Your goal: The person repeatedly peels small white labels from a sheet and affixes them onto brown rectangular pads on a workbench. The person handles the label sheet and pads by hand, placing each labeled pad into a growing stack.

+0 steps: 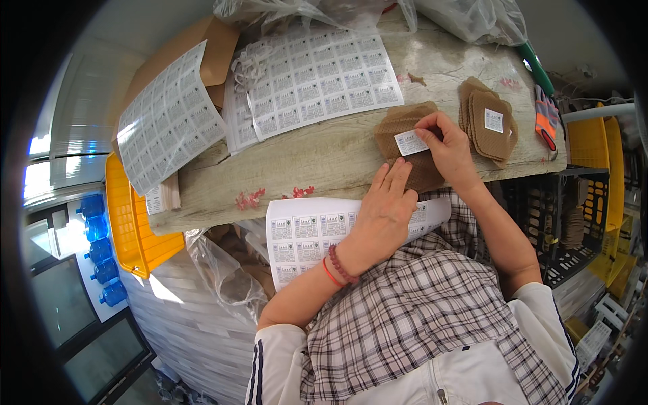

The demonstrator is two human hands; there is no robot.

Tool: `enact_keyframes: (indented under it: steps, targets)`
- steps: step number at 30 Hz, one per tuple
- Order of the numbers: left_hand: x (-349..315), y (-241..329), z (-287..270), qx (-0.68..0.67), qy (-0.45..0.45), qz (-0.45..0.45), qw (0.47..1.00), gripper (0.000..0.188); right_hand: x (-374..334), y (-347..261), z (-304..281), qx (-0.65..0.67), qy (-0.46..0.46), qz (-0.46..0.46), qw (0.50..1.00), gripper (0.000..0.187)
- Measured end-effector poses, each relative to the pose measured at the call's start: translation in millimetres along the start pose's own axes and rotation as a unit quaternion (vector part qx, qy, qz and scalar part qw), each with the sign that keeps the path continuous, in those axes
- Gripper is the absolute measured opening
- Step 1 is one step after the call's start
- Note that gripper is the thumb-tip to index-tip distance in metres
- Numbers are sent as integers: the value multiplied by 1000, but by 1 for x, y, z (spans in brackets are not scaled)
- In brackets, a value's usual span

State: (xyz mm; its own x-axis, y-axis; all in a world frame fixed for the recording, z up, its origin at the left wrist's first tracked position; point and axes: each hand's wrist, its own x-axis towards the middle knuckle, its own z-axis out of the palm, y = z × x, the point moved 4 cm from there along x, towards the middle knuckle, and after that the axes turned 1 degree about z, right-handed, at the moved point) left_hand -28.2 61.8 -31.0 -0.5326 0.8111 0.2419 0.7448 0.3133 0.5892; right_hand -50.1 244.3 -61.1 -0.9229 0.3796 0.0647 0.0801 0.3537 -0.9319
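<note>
Between the thumb and fingers of my right hand (451, 147) is a small white printed label (408, 144), held over a stack of brown textured pads (393, 127). My left hand (383, 214) lies with its fingers stretched out, their tips on the near edge of that stack, just below the label. Under the left hand and wrist, a sheet of printed labels (294, 233) sticks out past the table's front edge toward my lap. To the right stands a second stack of brown pads (501, 140), with a white label (493, 120) on its top pad.
Label sheets (324, 74) lie on the wooden table (202, 196), and another curled sheet (169, 118) leans at the left. Clear plastic bags (472, 17) crowd the back. An orange-grey glove (545, 118) rests at the right edge. Yellow crates (128, 233) and a black crate (550, 223) flank the table.
</note>
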Motion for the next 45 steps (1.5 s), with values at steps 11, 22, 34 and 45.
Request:
enact_keyframes:
  steps: [11,22,34,45]
  targets:
    - [3,2,-1,-6,7,-2,1000,14,-4,-9,2,-62,22,-55,996,9]
    - [10,3,8,63,-36,1,997,13,-8,-16,5,-179,96,-133,970,27]
    - [8,3,10,25,-39,-1,999,14,3,13,-4,-53,122,-66,989,18]
    - [-12,20,-15,-36,1,-66,997,13,-16,-16,-94,181,249,-69,949,8]
